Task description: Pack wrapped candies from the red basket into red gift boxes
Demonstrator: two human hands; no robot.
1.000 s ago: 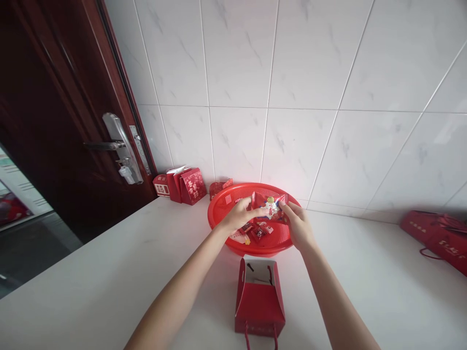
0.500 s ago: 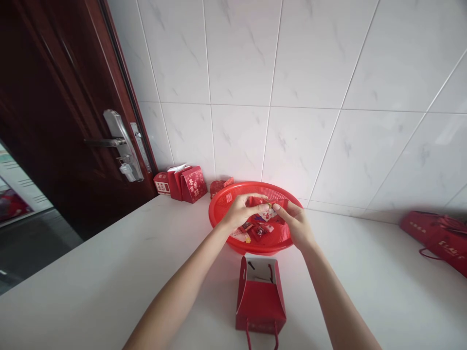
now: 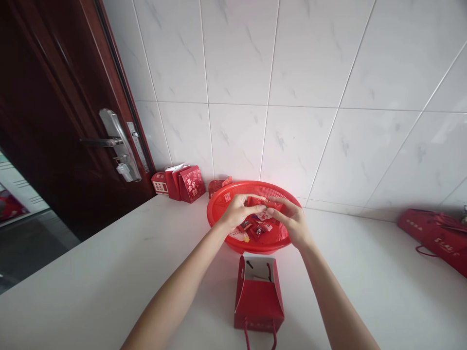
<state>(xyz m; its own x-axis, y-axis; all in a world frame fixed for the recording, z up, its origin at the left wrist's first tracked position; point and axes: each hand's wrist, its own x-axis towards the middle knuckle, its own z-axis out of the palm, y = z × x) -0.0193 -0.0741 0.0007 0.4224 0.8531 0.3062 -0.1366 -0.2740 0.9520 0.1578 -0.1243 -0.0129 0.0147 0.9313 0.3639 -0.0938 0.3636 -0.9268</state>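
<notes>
Over a red plastic basket [image 3: 216, 214], my left hand [image 3: 239, 210] and my right hand [image 3: 291, 219] grip a red wrapped packet [image 3: 260, 202] from both sides. Thumbs and fingers are closed on it, and the thumbs nearly meet. Small wrapped candies [image 3: 258, 229] lie in the basket below, partly hidden by the hands. In front of the basket stands an open red gift box [image 3: 258, 304] with cord handles. Its white inside shows, with the knotted cord ends.
Several small red boxes [image 3: 191, 184] stand against the tiled wall at the left, near a dark wooden door [image 3: 73, 97] with a lever handle. Another red item [image 3: 219, 185] sits behind the basket. Red bags [image 3: 438, 238] lie at the right on the white tabletop [image 3: 339, 272].
My right hand's fingers have closed inward over the packet, covering more of it. The whole view has shifted slightly. The box and basket stay in place.
</notes>
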